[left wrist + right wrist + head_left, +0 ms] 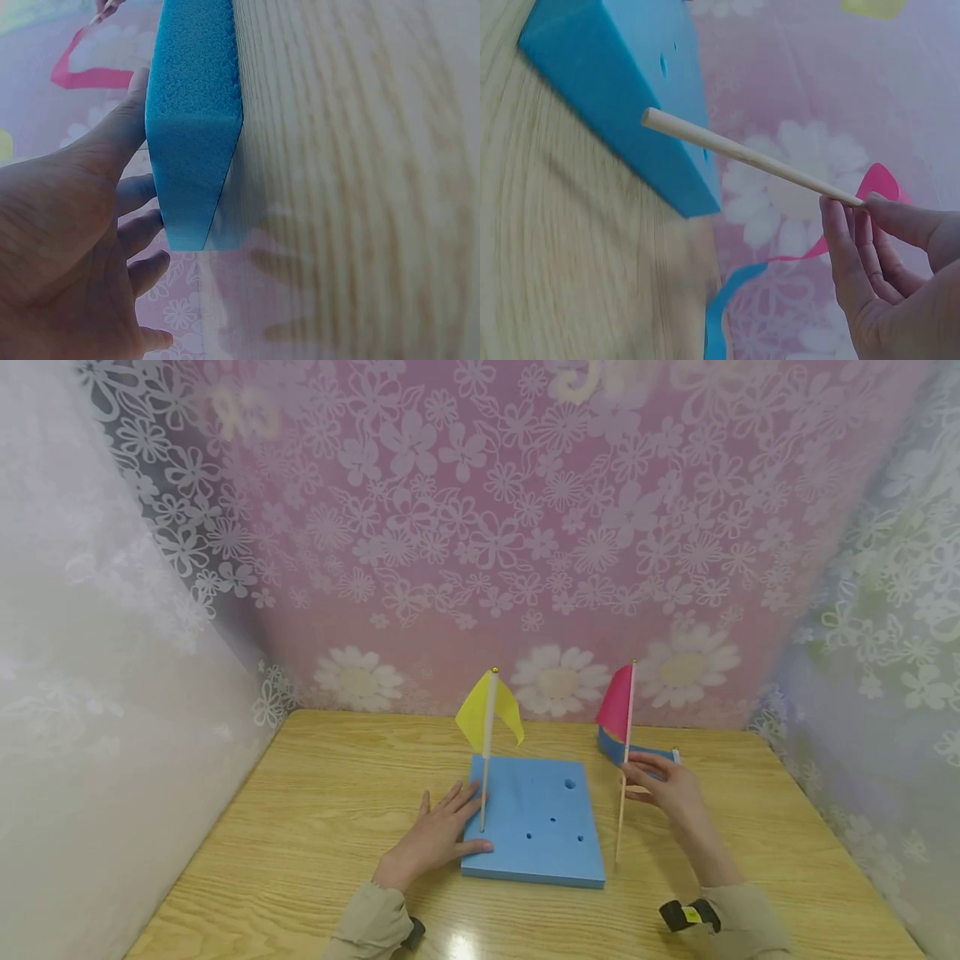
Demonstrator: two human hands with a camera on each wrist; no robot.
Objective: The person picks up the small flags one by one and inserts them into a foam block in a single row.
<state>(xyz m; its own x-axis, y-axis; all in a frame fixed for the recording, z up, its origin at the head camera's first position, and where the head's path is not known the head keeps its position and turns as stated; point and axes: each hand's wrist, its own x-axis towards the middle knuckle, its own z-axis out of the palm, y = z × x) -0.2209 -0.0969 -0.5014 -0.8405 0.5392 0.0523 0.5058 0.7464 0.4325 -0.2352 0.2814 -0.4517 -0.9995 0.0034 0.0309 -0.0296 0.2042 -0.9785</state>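
Observation:
A blue foam board point(540, 860) with several holes lies flat on the table. Across its left edge rests my left hand point(442, 831), fingers spread and straight, thumb on the top face. A yellow flag point(476, 714) stands upright from a hole near that hand. My right hand point(667, 789) pinches the wooden stick of a pink flag point(617, 706) between thumb and fingers, just right of the board. In the right wrist view the bare lower end of the stick point(735, 150) points down, apart from the foam, over the table.
Behind my right hand a blue flag point(611, 745) lies on the wooden table point(345, 793). Flower-patterned cloth point(480, 527) rises at the table's back edge, with more hanging at both sides.

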